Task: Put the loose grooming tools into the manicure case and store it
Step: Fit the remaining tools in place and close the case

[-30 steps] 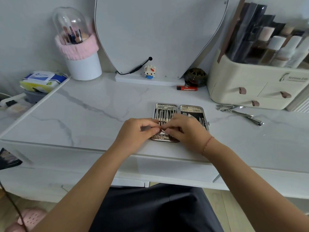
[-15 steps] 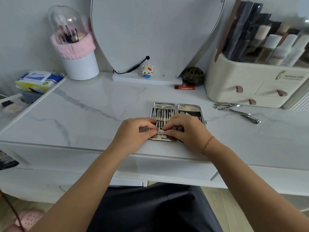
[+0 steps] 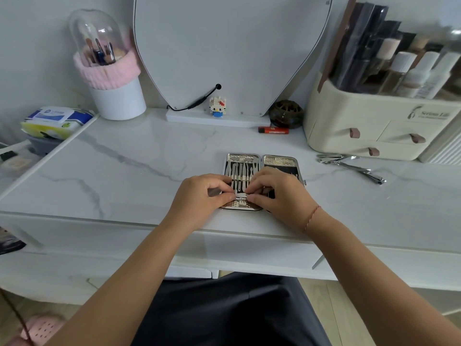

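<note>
The silver manicure case (image 3: 279,161) lies open on the marble table, its left half holding several metal tools in loops. My left hand (image 3: 199,196) and my right hand (image 3: 282,193) meet over the case's near edge. Together their fingertips pinch a small metal tool (image 3: 240,195) lying crosswise on the left half. The near part of the case is hidden under my hands. Loose metal tools (image 3: 349,166), among them nail clippers, lie on the table to the right of the case.
A cream drawer organiser (image 3: 374,131) with bottles stands at the back right, a mirror (image 3: 232,46) behind the case, a brush holder (image 3: 112,71) at the back left. A red lighter (image 3: 273,130) and a dark bowl (image 3: 285,113) sit near the mirror base. Wipes (image 3: 55,118) lie far left.
My hands stay over the case's near edge, fingertips shifting slightly on the small tool. The view has tilted a little.
</note>
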